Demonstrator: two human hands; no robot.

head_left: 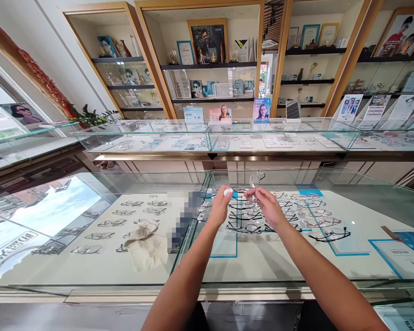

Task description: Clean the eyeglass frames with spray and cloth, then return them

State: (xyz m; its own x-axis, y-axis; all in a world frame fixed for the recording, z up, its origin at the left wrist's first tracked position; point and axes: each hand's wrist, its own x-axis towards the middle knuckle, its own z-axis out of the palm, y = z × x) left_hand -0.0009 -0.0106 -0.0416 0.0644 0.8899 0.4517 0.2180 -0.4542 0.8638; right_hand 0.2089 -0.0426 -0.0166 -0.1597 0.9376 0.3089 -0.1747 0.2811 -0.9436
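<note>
Fingers (252, 193) of my right hand (268, 206) are pinched on a pair of clear glasses (255, 179), holding it up just above the glass tabletop (283, 271), out at the far middle of my reach. My left hand (221, 206) is beside it, close but not touching, its fingers curled round a small white thing (228, 191) at the tips. Both forearms stretch straight out from the near edge and draw together towards the hands, palms turned partly inward.

I cannot tell what the white thing is; my fingers cover most of it. The clear glasses are thin and half lost against the reflections, so I cannot make out which part I am pinching. A blurred patch (186, 220) covers something just left of my left wrist.

Under the glass lie rows of frames (243, 220) on a pale lining with blue outlines, a black frame (329, 235) to the right, and a crumpled cream cloth (145, 243) to the left. Window light glares on the glass at the near left. Beyond stands a second glass counter (214, 138), and behind it wooden shelves (207, 66) with pictures, certificates and small trophies. A green plant (91, 117) sits at the far left.
</note>
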